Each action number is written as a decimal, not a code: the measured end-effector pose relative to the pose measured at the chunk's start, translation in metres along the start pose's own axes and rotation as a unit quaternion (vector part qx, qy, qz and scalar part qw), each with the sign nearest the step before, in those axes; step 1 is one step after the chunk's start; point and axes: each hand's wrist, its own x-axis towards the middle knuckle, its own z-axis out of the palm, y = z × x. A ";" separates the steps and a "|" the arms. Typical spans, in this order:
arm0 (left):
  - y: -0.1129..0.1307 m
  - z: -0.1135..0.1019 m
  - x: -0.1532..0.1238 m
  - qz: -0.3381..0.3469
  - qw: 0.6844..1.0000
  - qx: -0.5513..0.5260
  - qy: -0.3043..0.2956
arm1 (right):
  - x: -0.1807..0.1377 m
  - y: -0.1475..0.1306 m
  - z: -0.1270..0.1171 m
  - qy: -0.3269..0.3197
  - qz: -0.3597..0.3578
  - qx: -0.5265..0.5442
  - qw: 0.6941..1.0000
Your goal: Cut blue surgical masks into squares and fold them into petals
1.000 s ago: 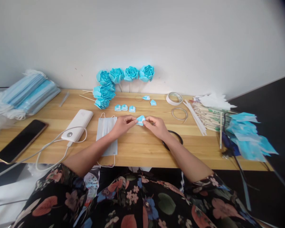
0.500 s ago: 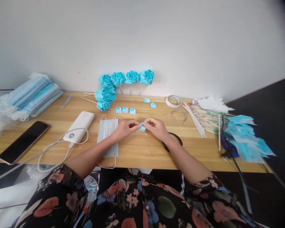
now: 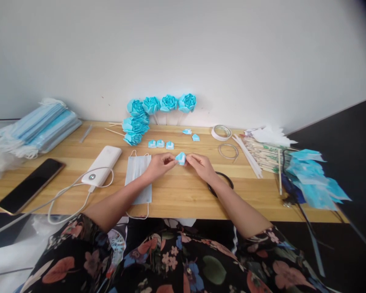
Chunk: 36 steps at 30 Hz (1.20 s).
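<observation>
Between my two hands is a small folded blue-and-white petal (image 3: 180, 158), cut from mask-like fabric. My left hand (image 3: 161, 166) pinches its left edge, and my right hand (image 3: 200, 164) pinches its right edge. Beyond them on the table lie several similar folded petals (image 3: 170, 145), some in a row and two farther right, one of them a blue petal (image 3: 195, 138). Blue fabric flowers (image 3: 169, 103) on sticks lean against the wall or lie at the back. A flat face mask (image 3: 137, 175) rests partly under my left forearm.
On the left are a mask stack (image 3: 42, 128), a phone (image 3: 32, 185) and a white power bank (image 3: 102, 165) with its cable. To the right are a tape roll (image 3: 214, 132), a wire coil (image 3: 220, 151), a black ring (image 3: 230, 179), white strips (image 3: 247, 156), wooden sticks (image 3: 264, 156) and blue fabric scraps (image 3: 311, 171).
My hands have moved slightly apart, and more of the petal shows between them. It now looks rounded and pointed at the top. The view has shifted a little.
</observation>
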 end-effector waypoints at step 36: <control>0.006 -0.004 0.000 -0.034 0.997 -0.071 -0.021 | 0.000 0.000 0.006 -0.017 0.025 -0.004 1.000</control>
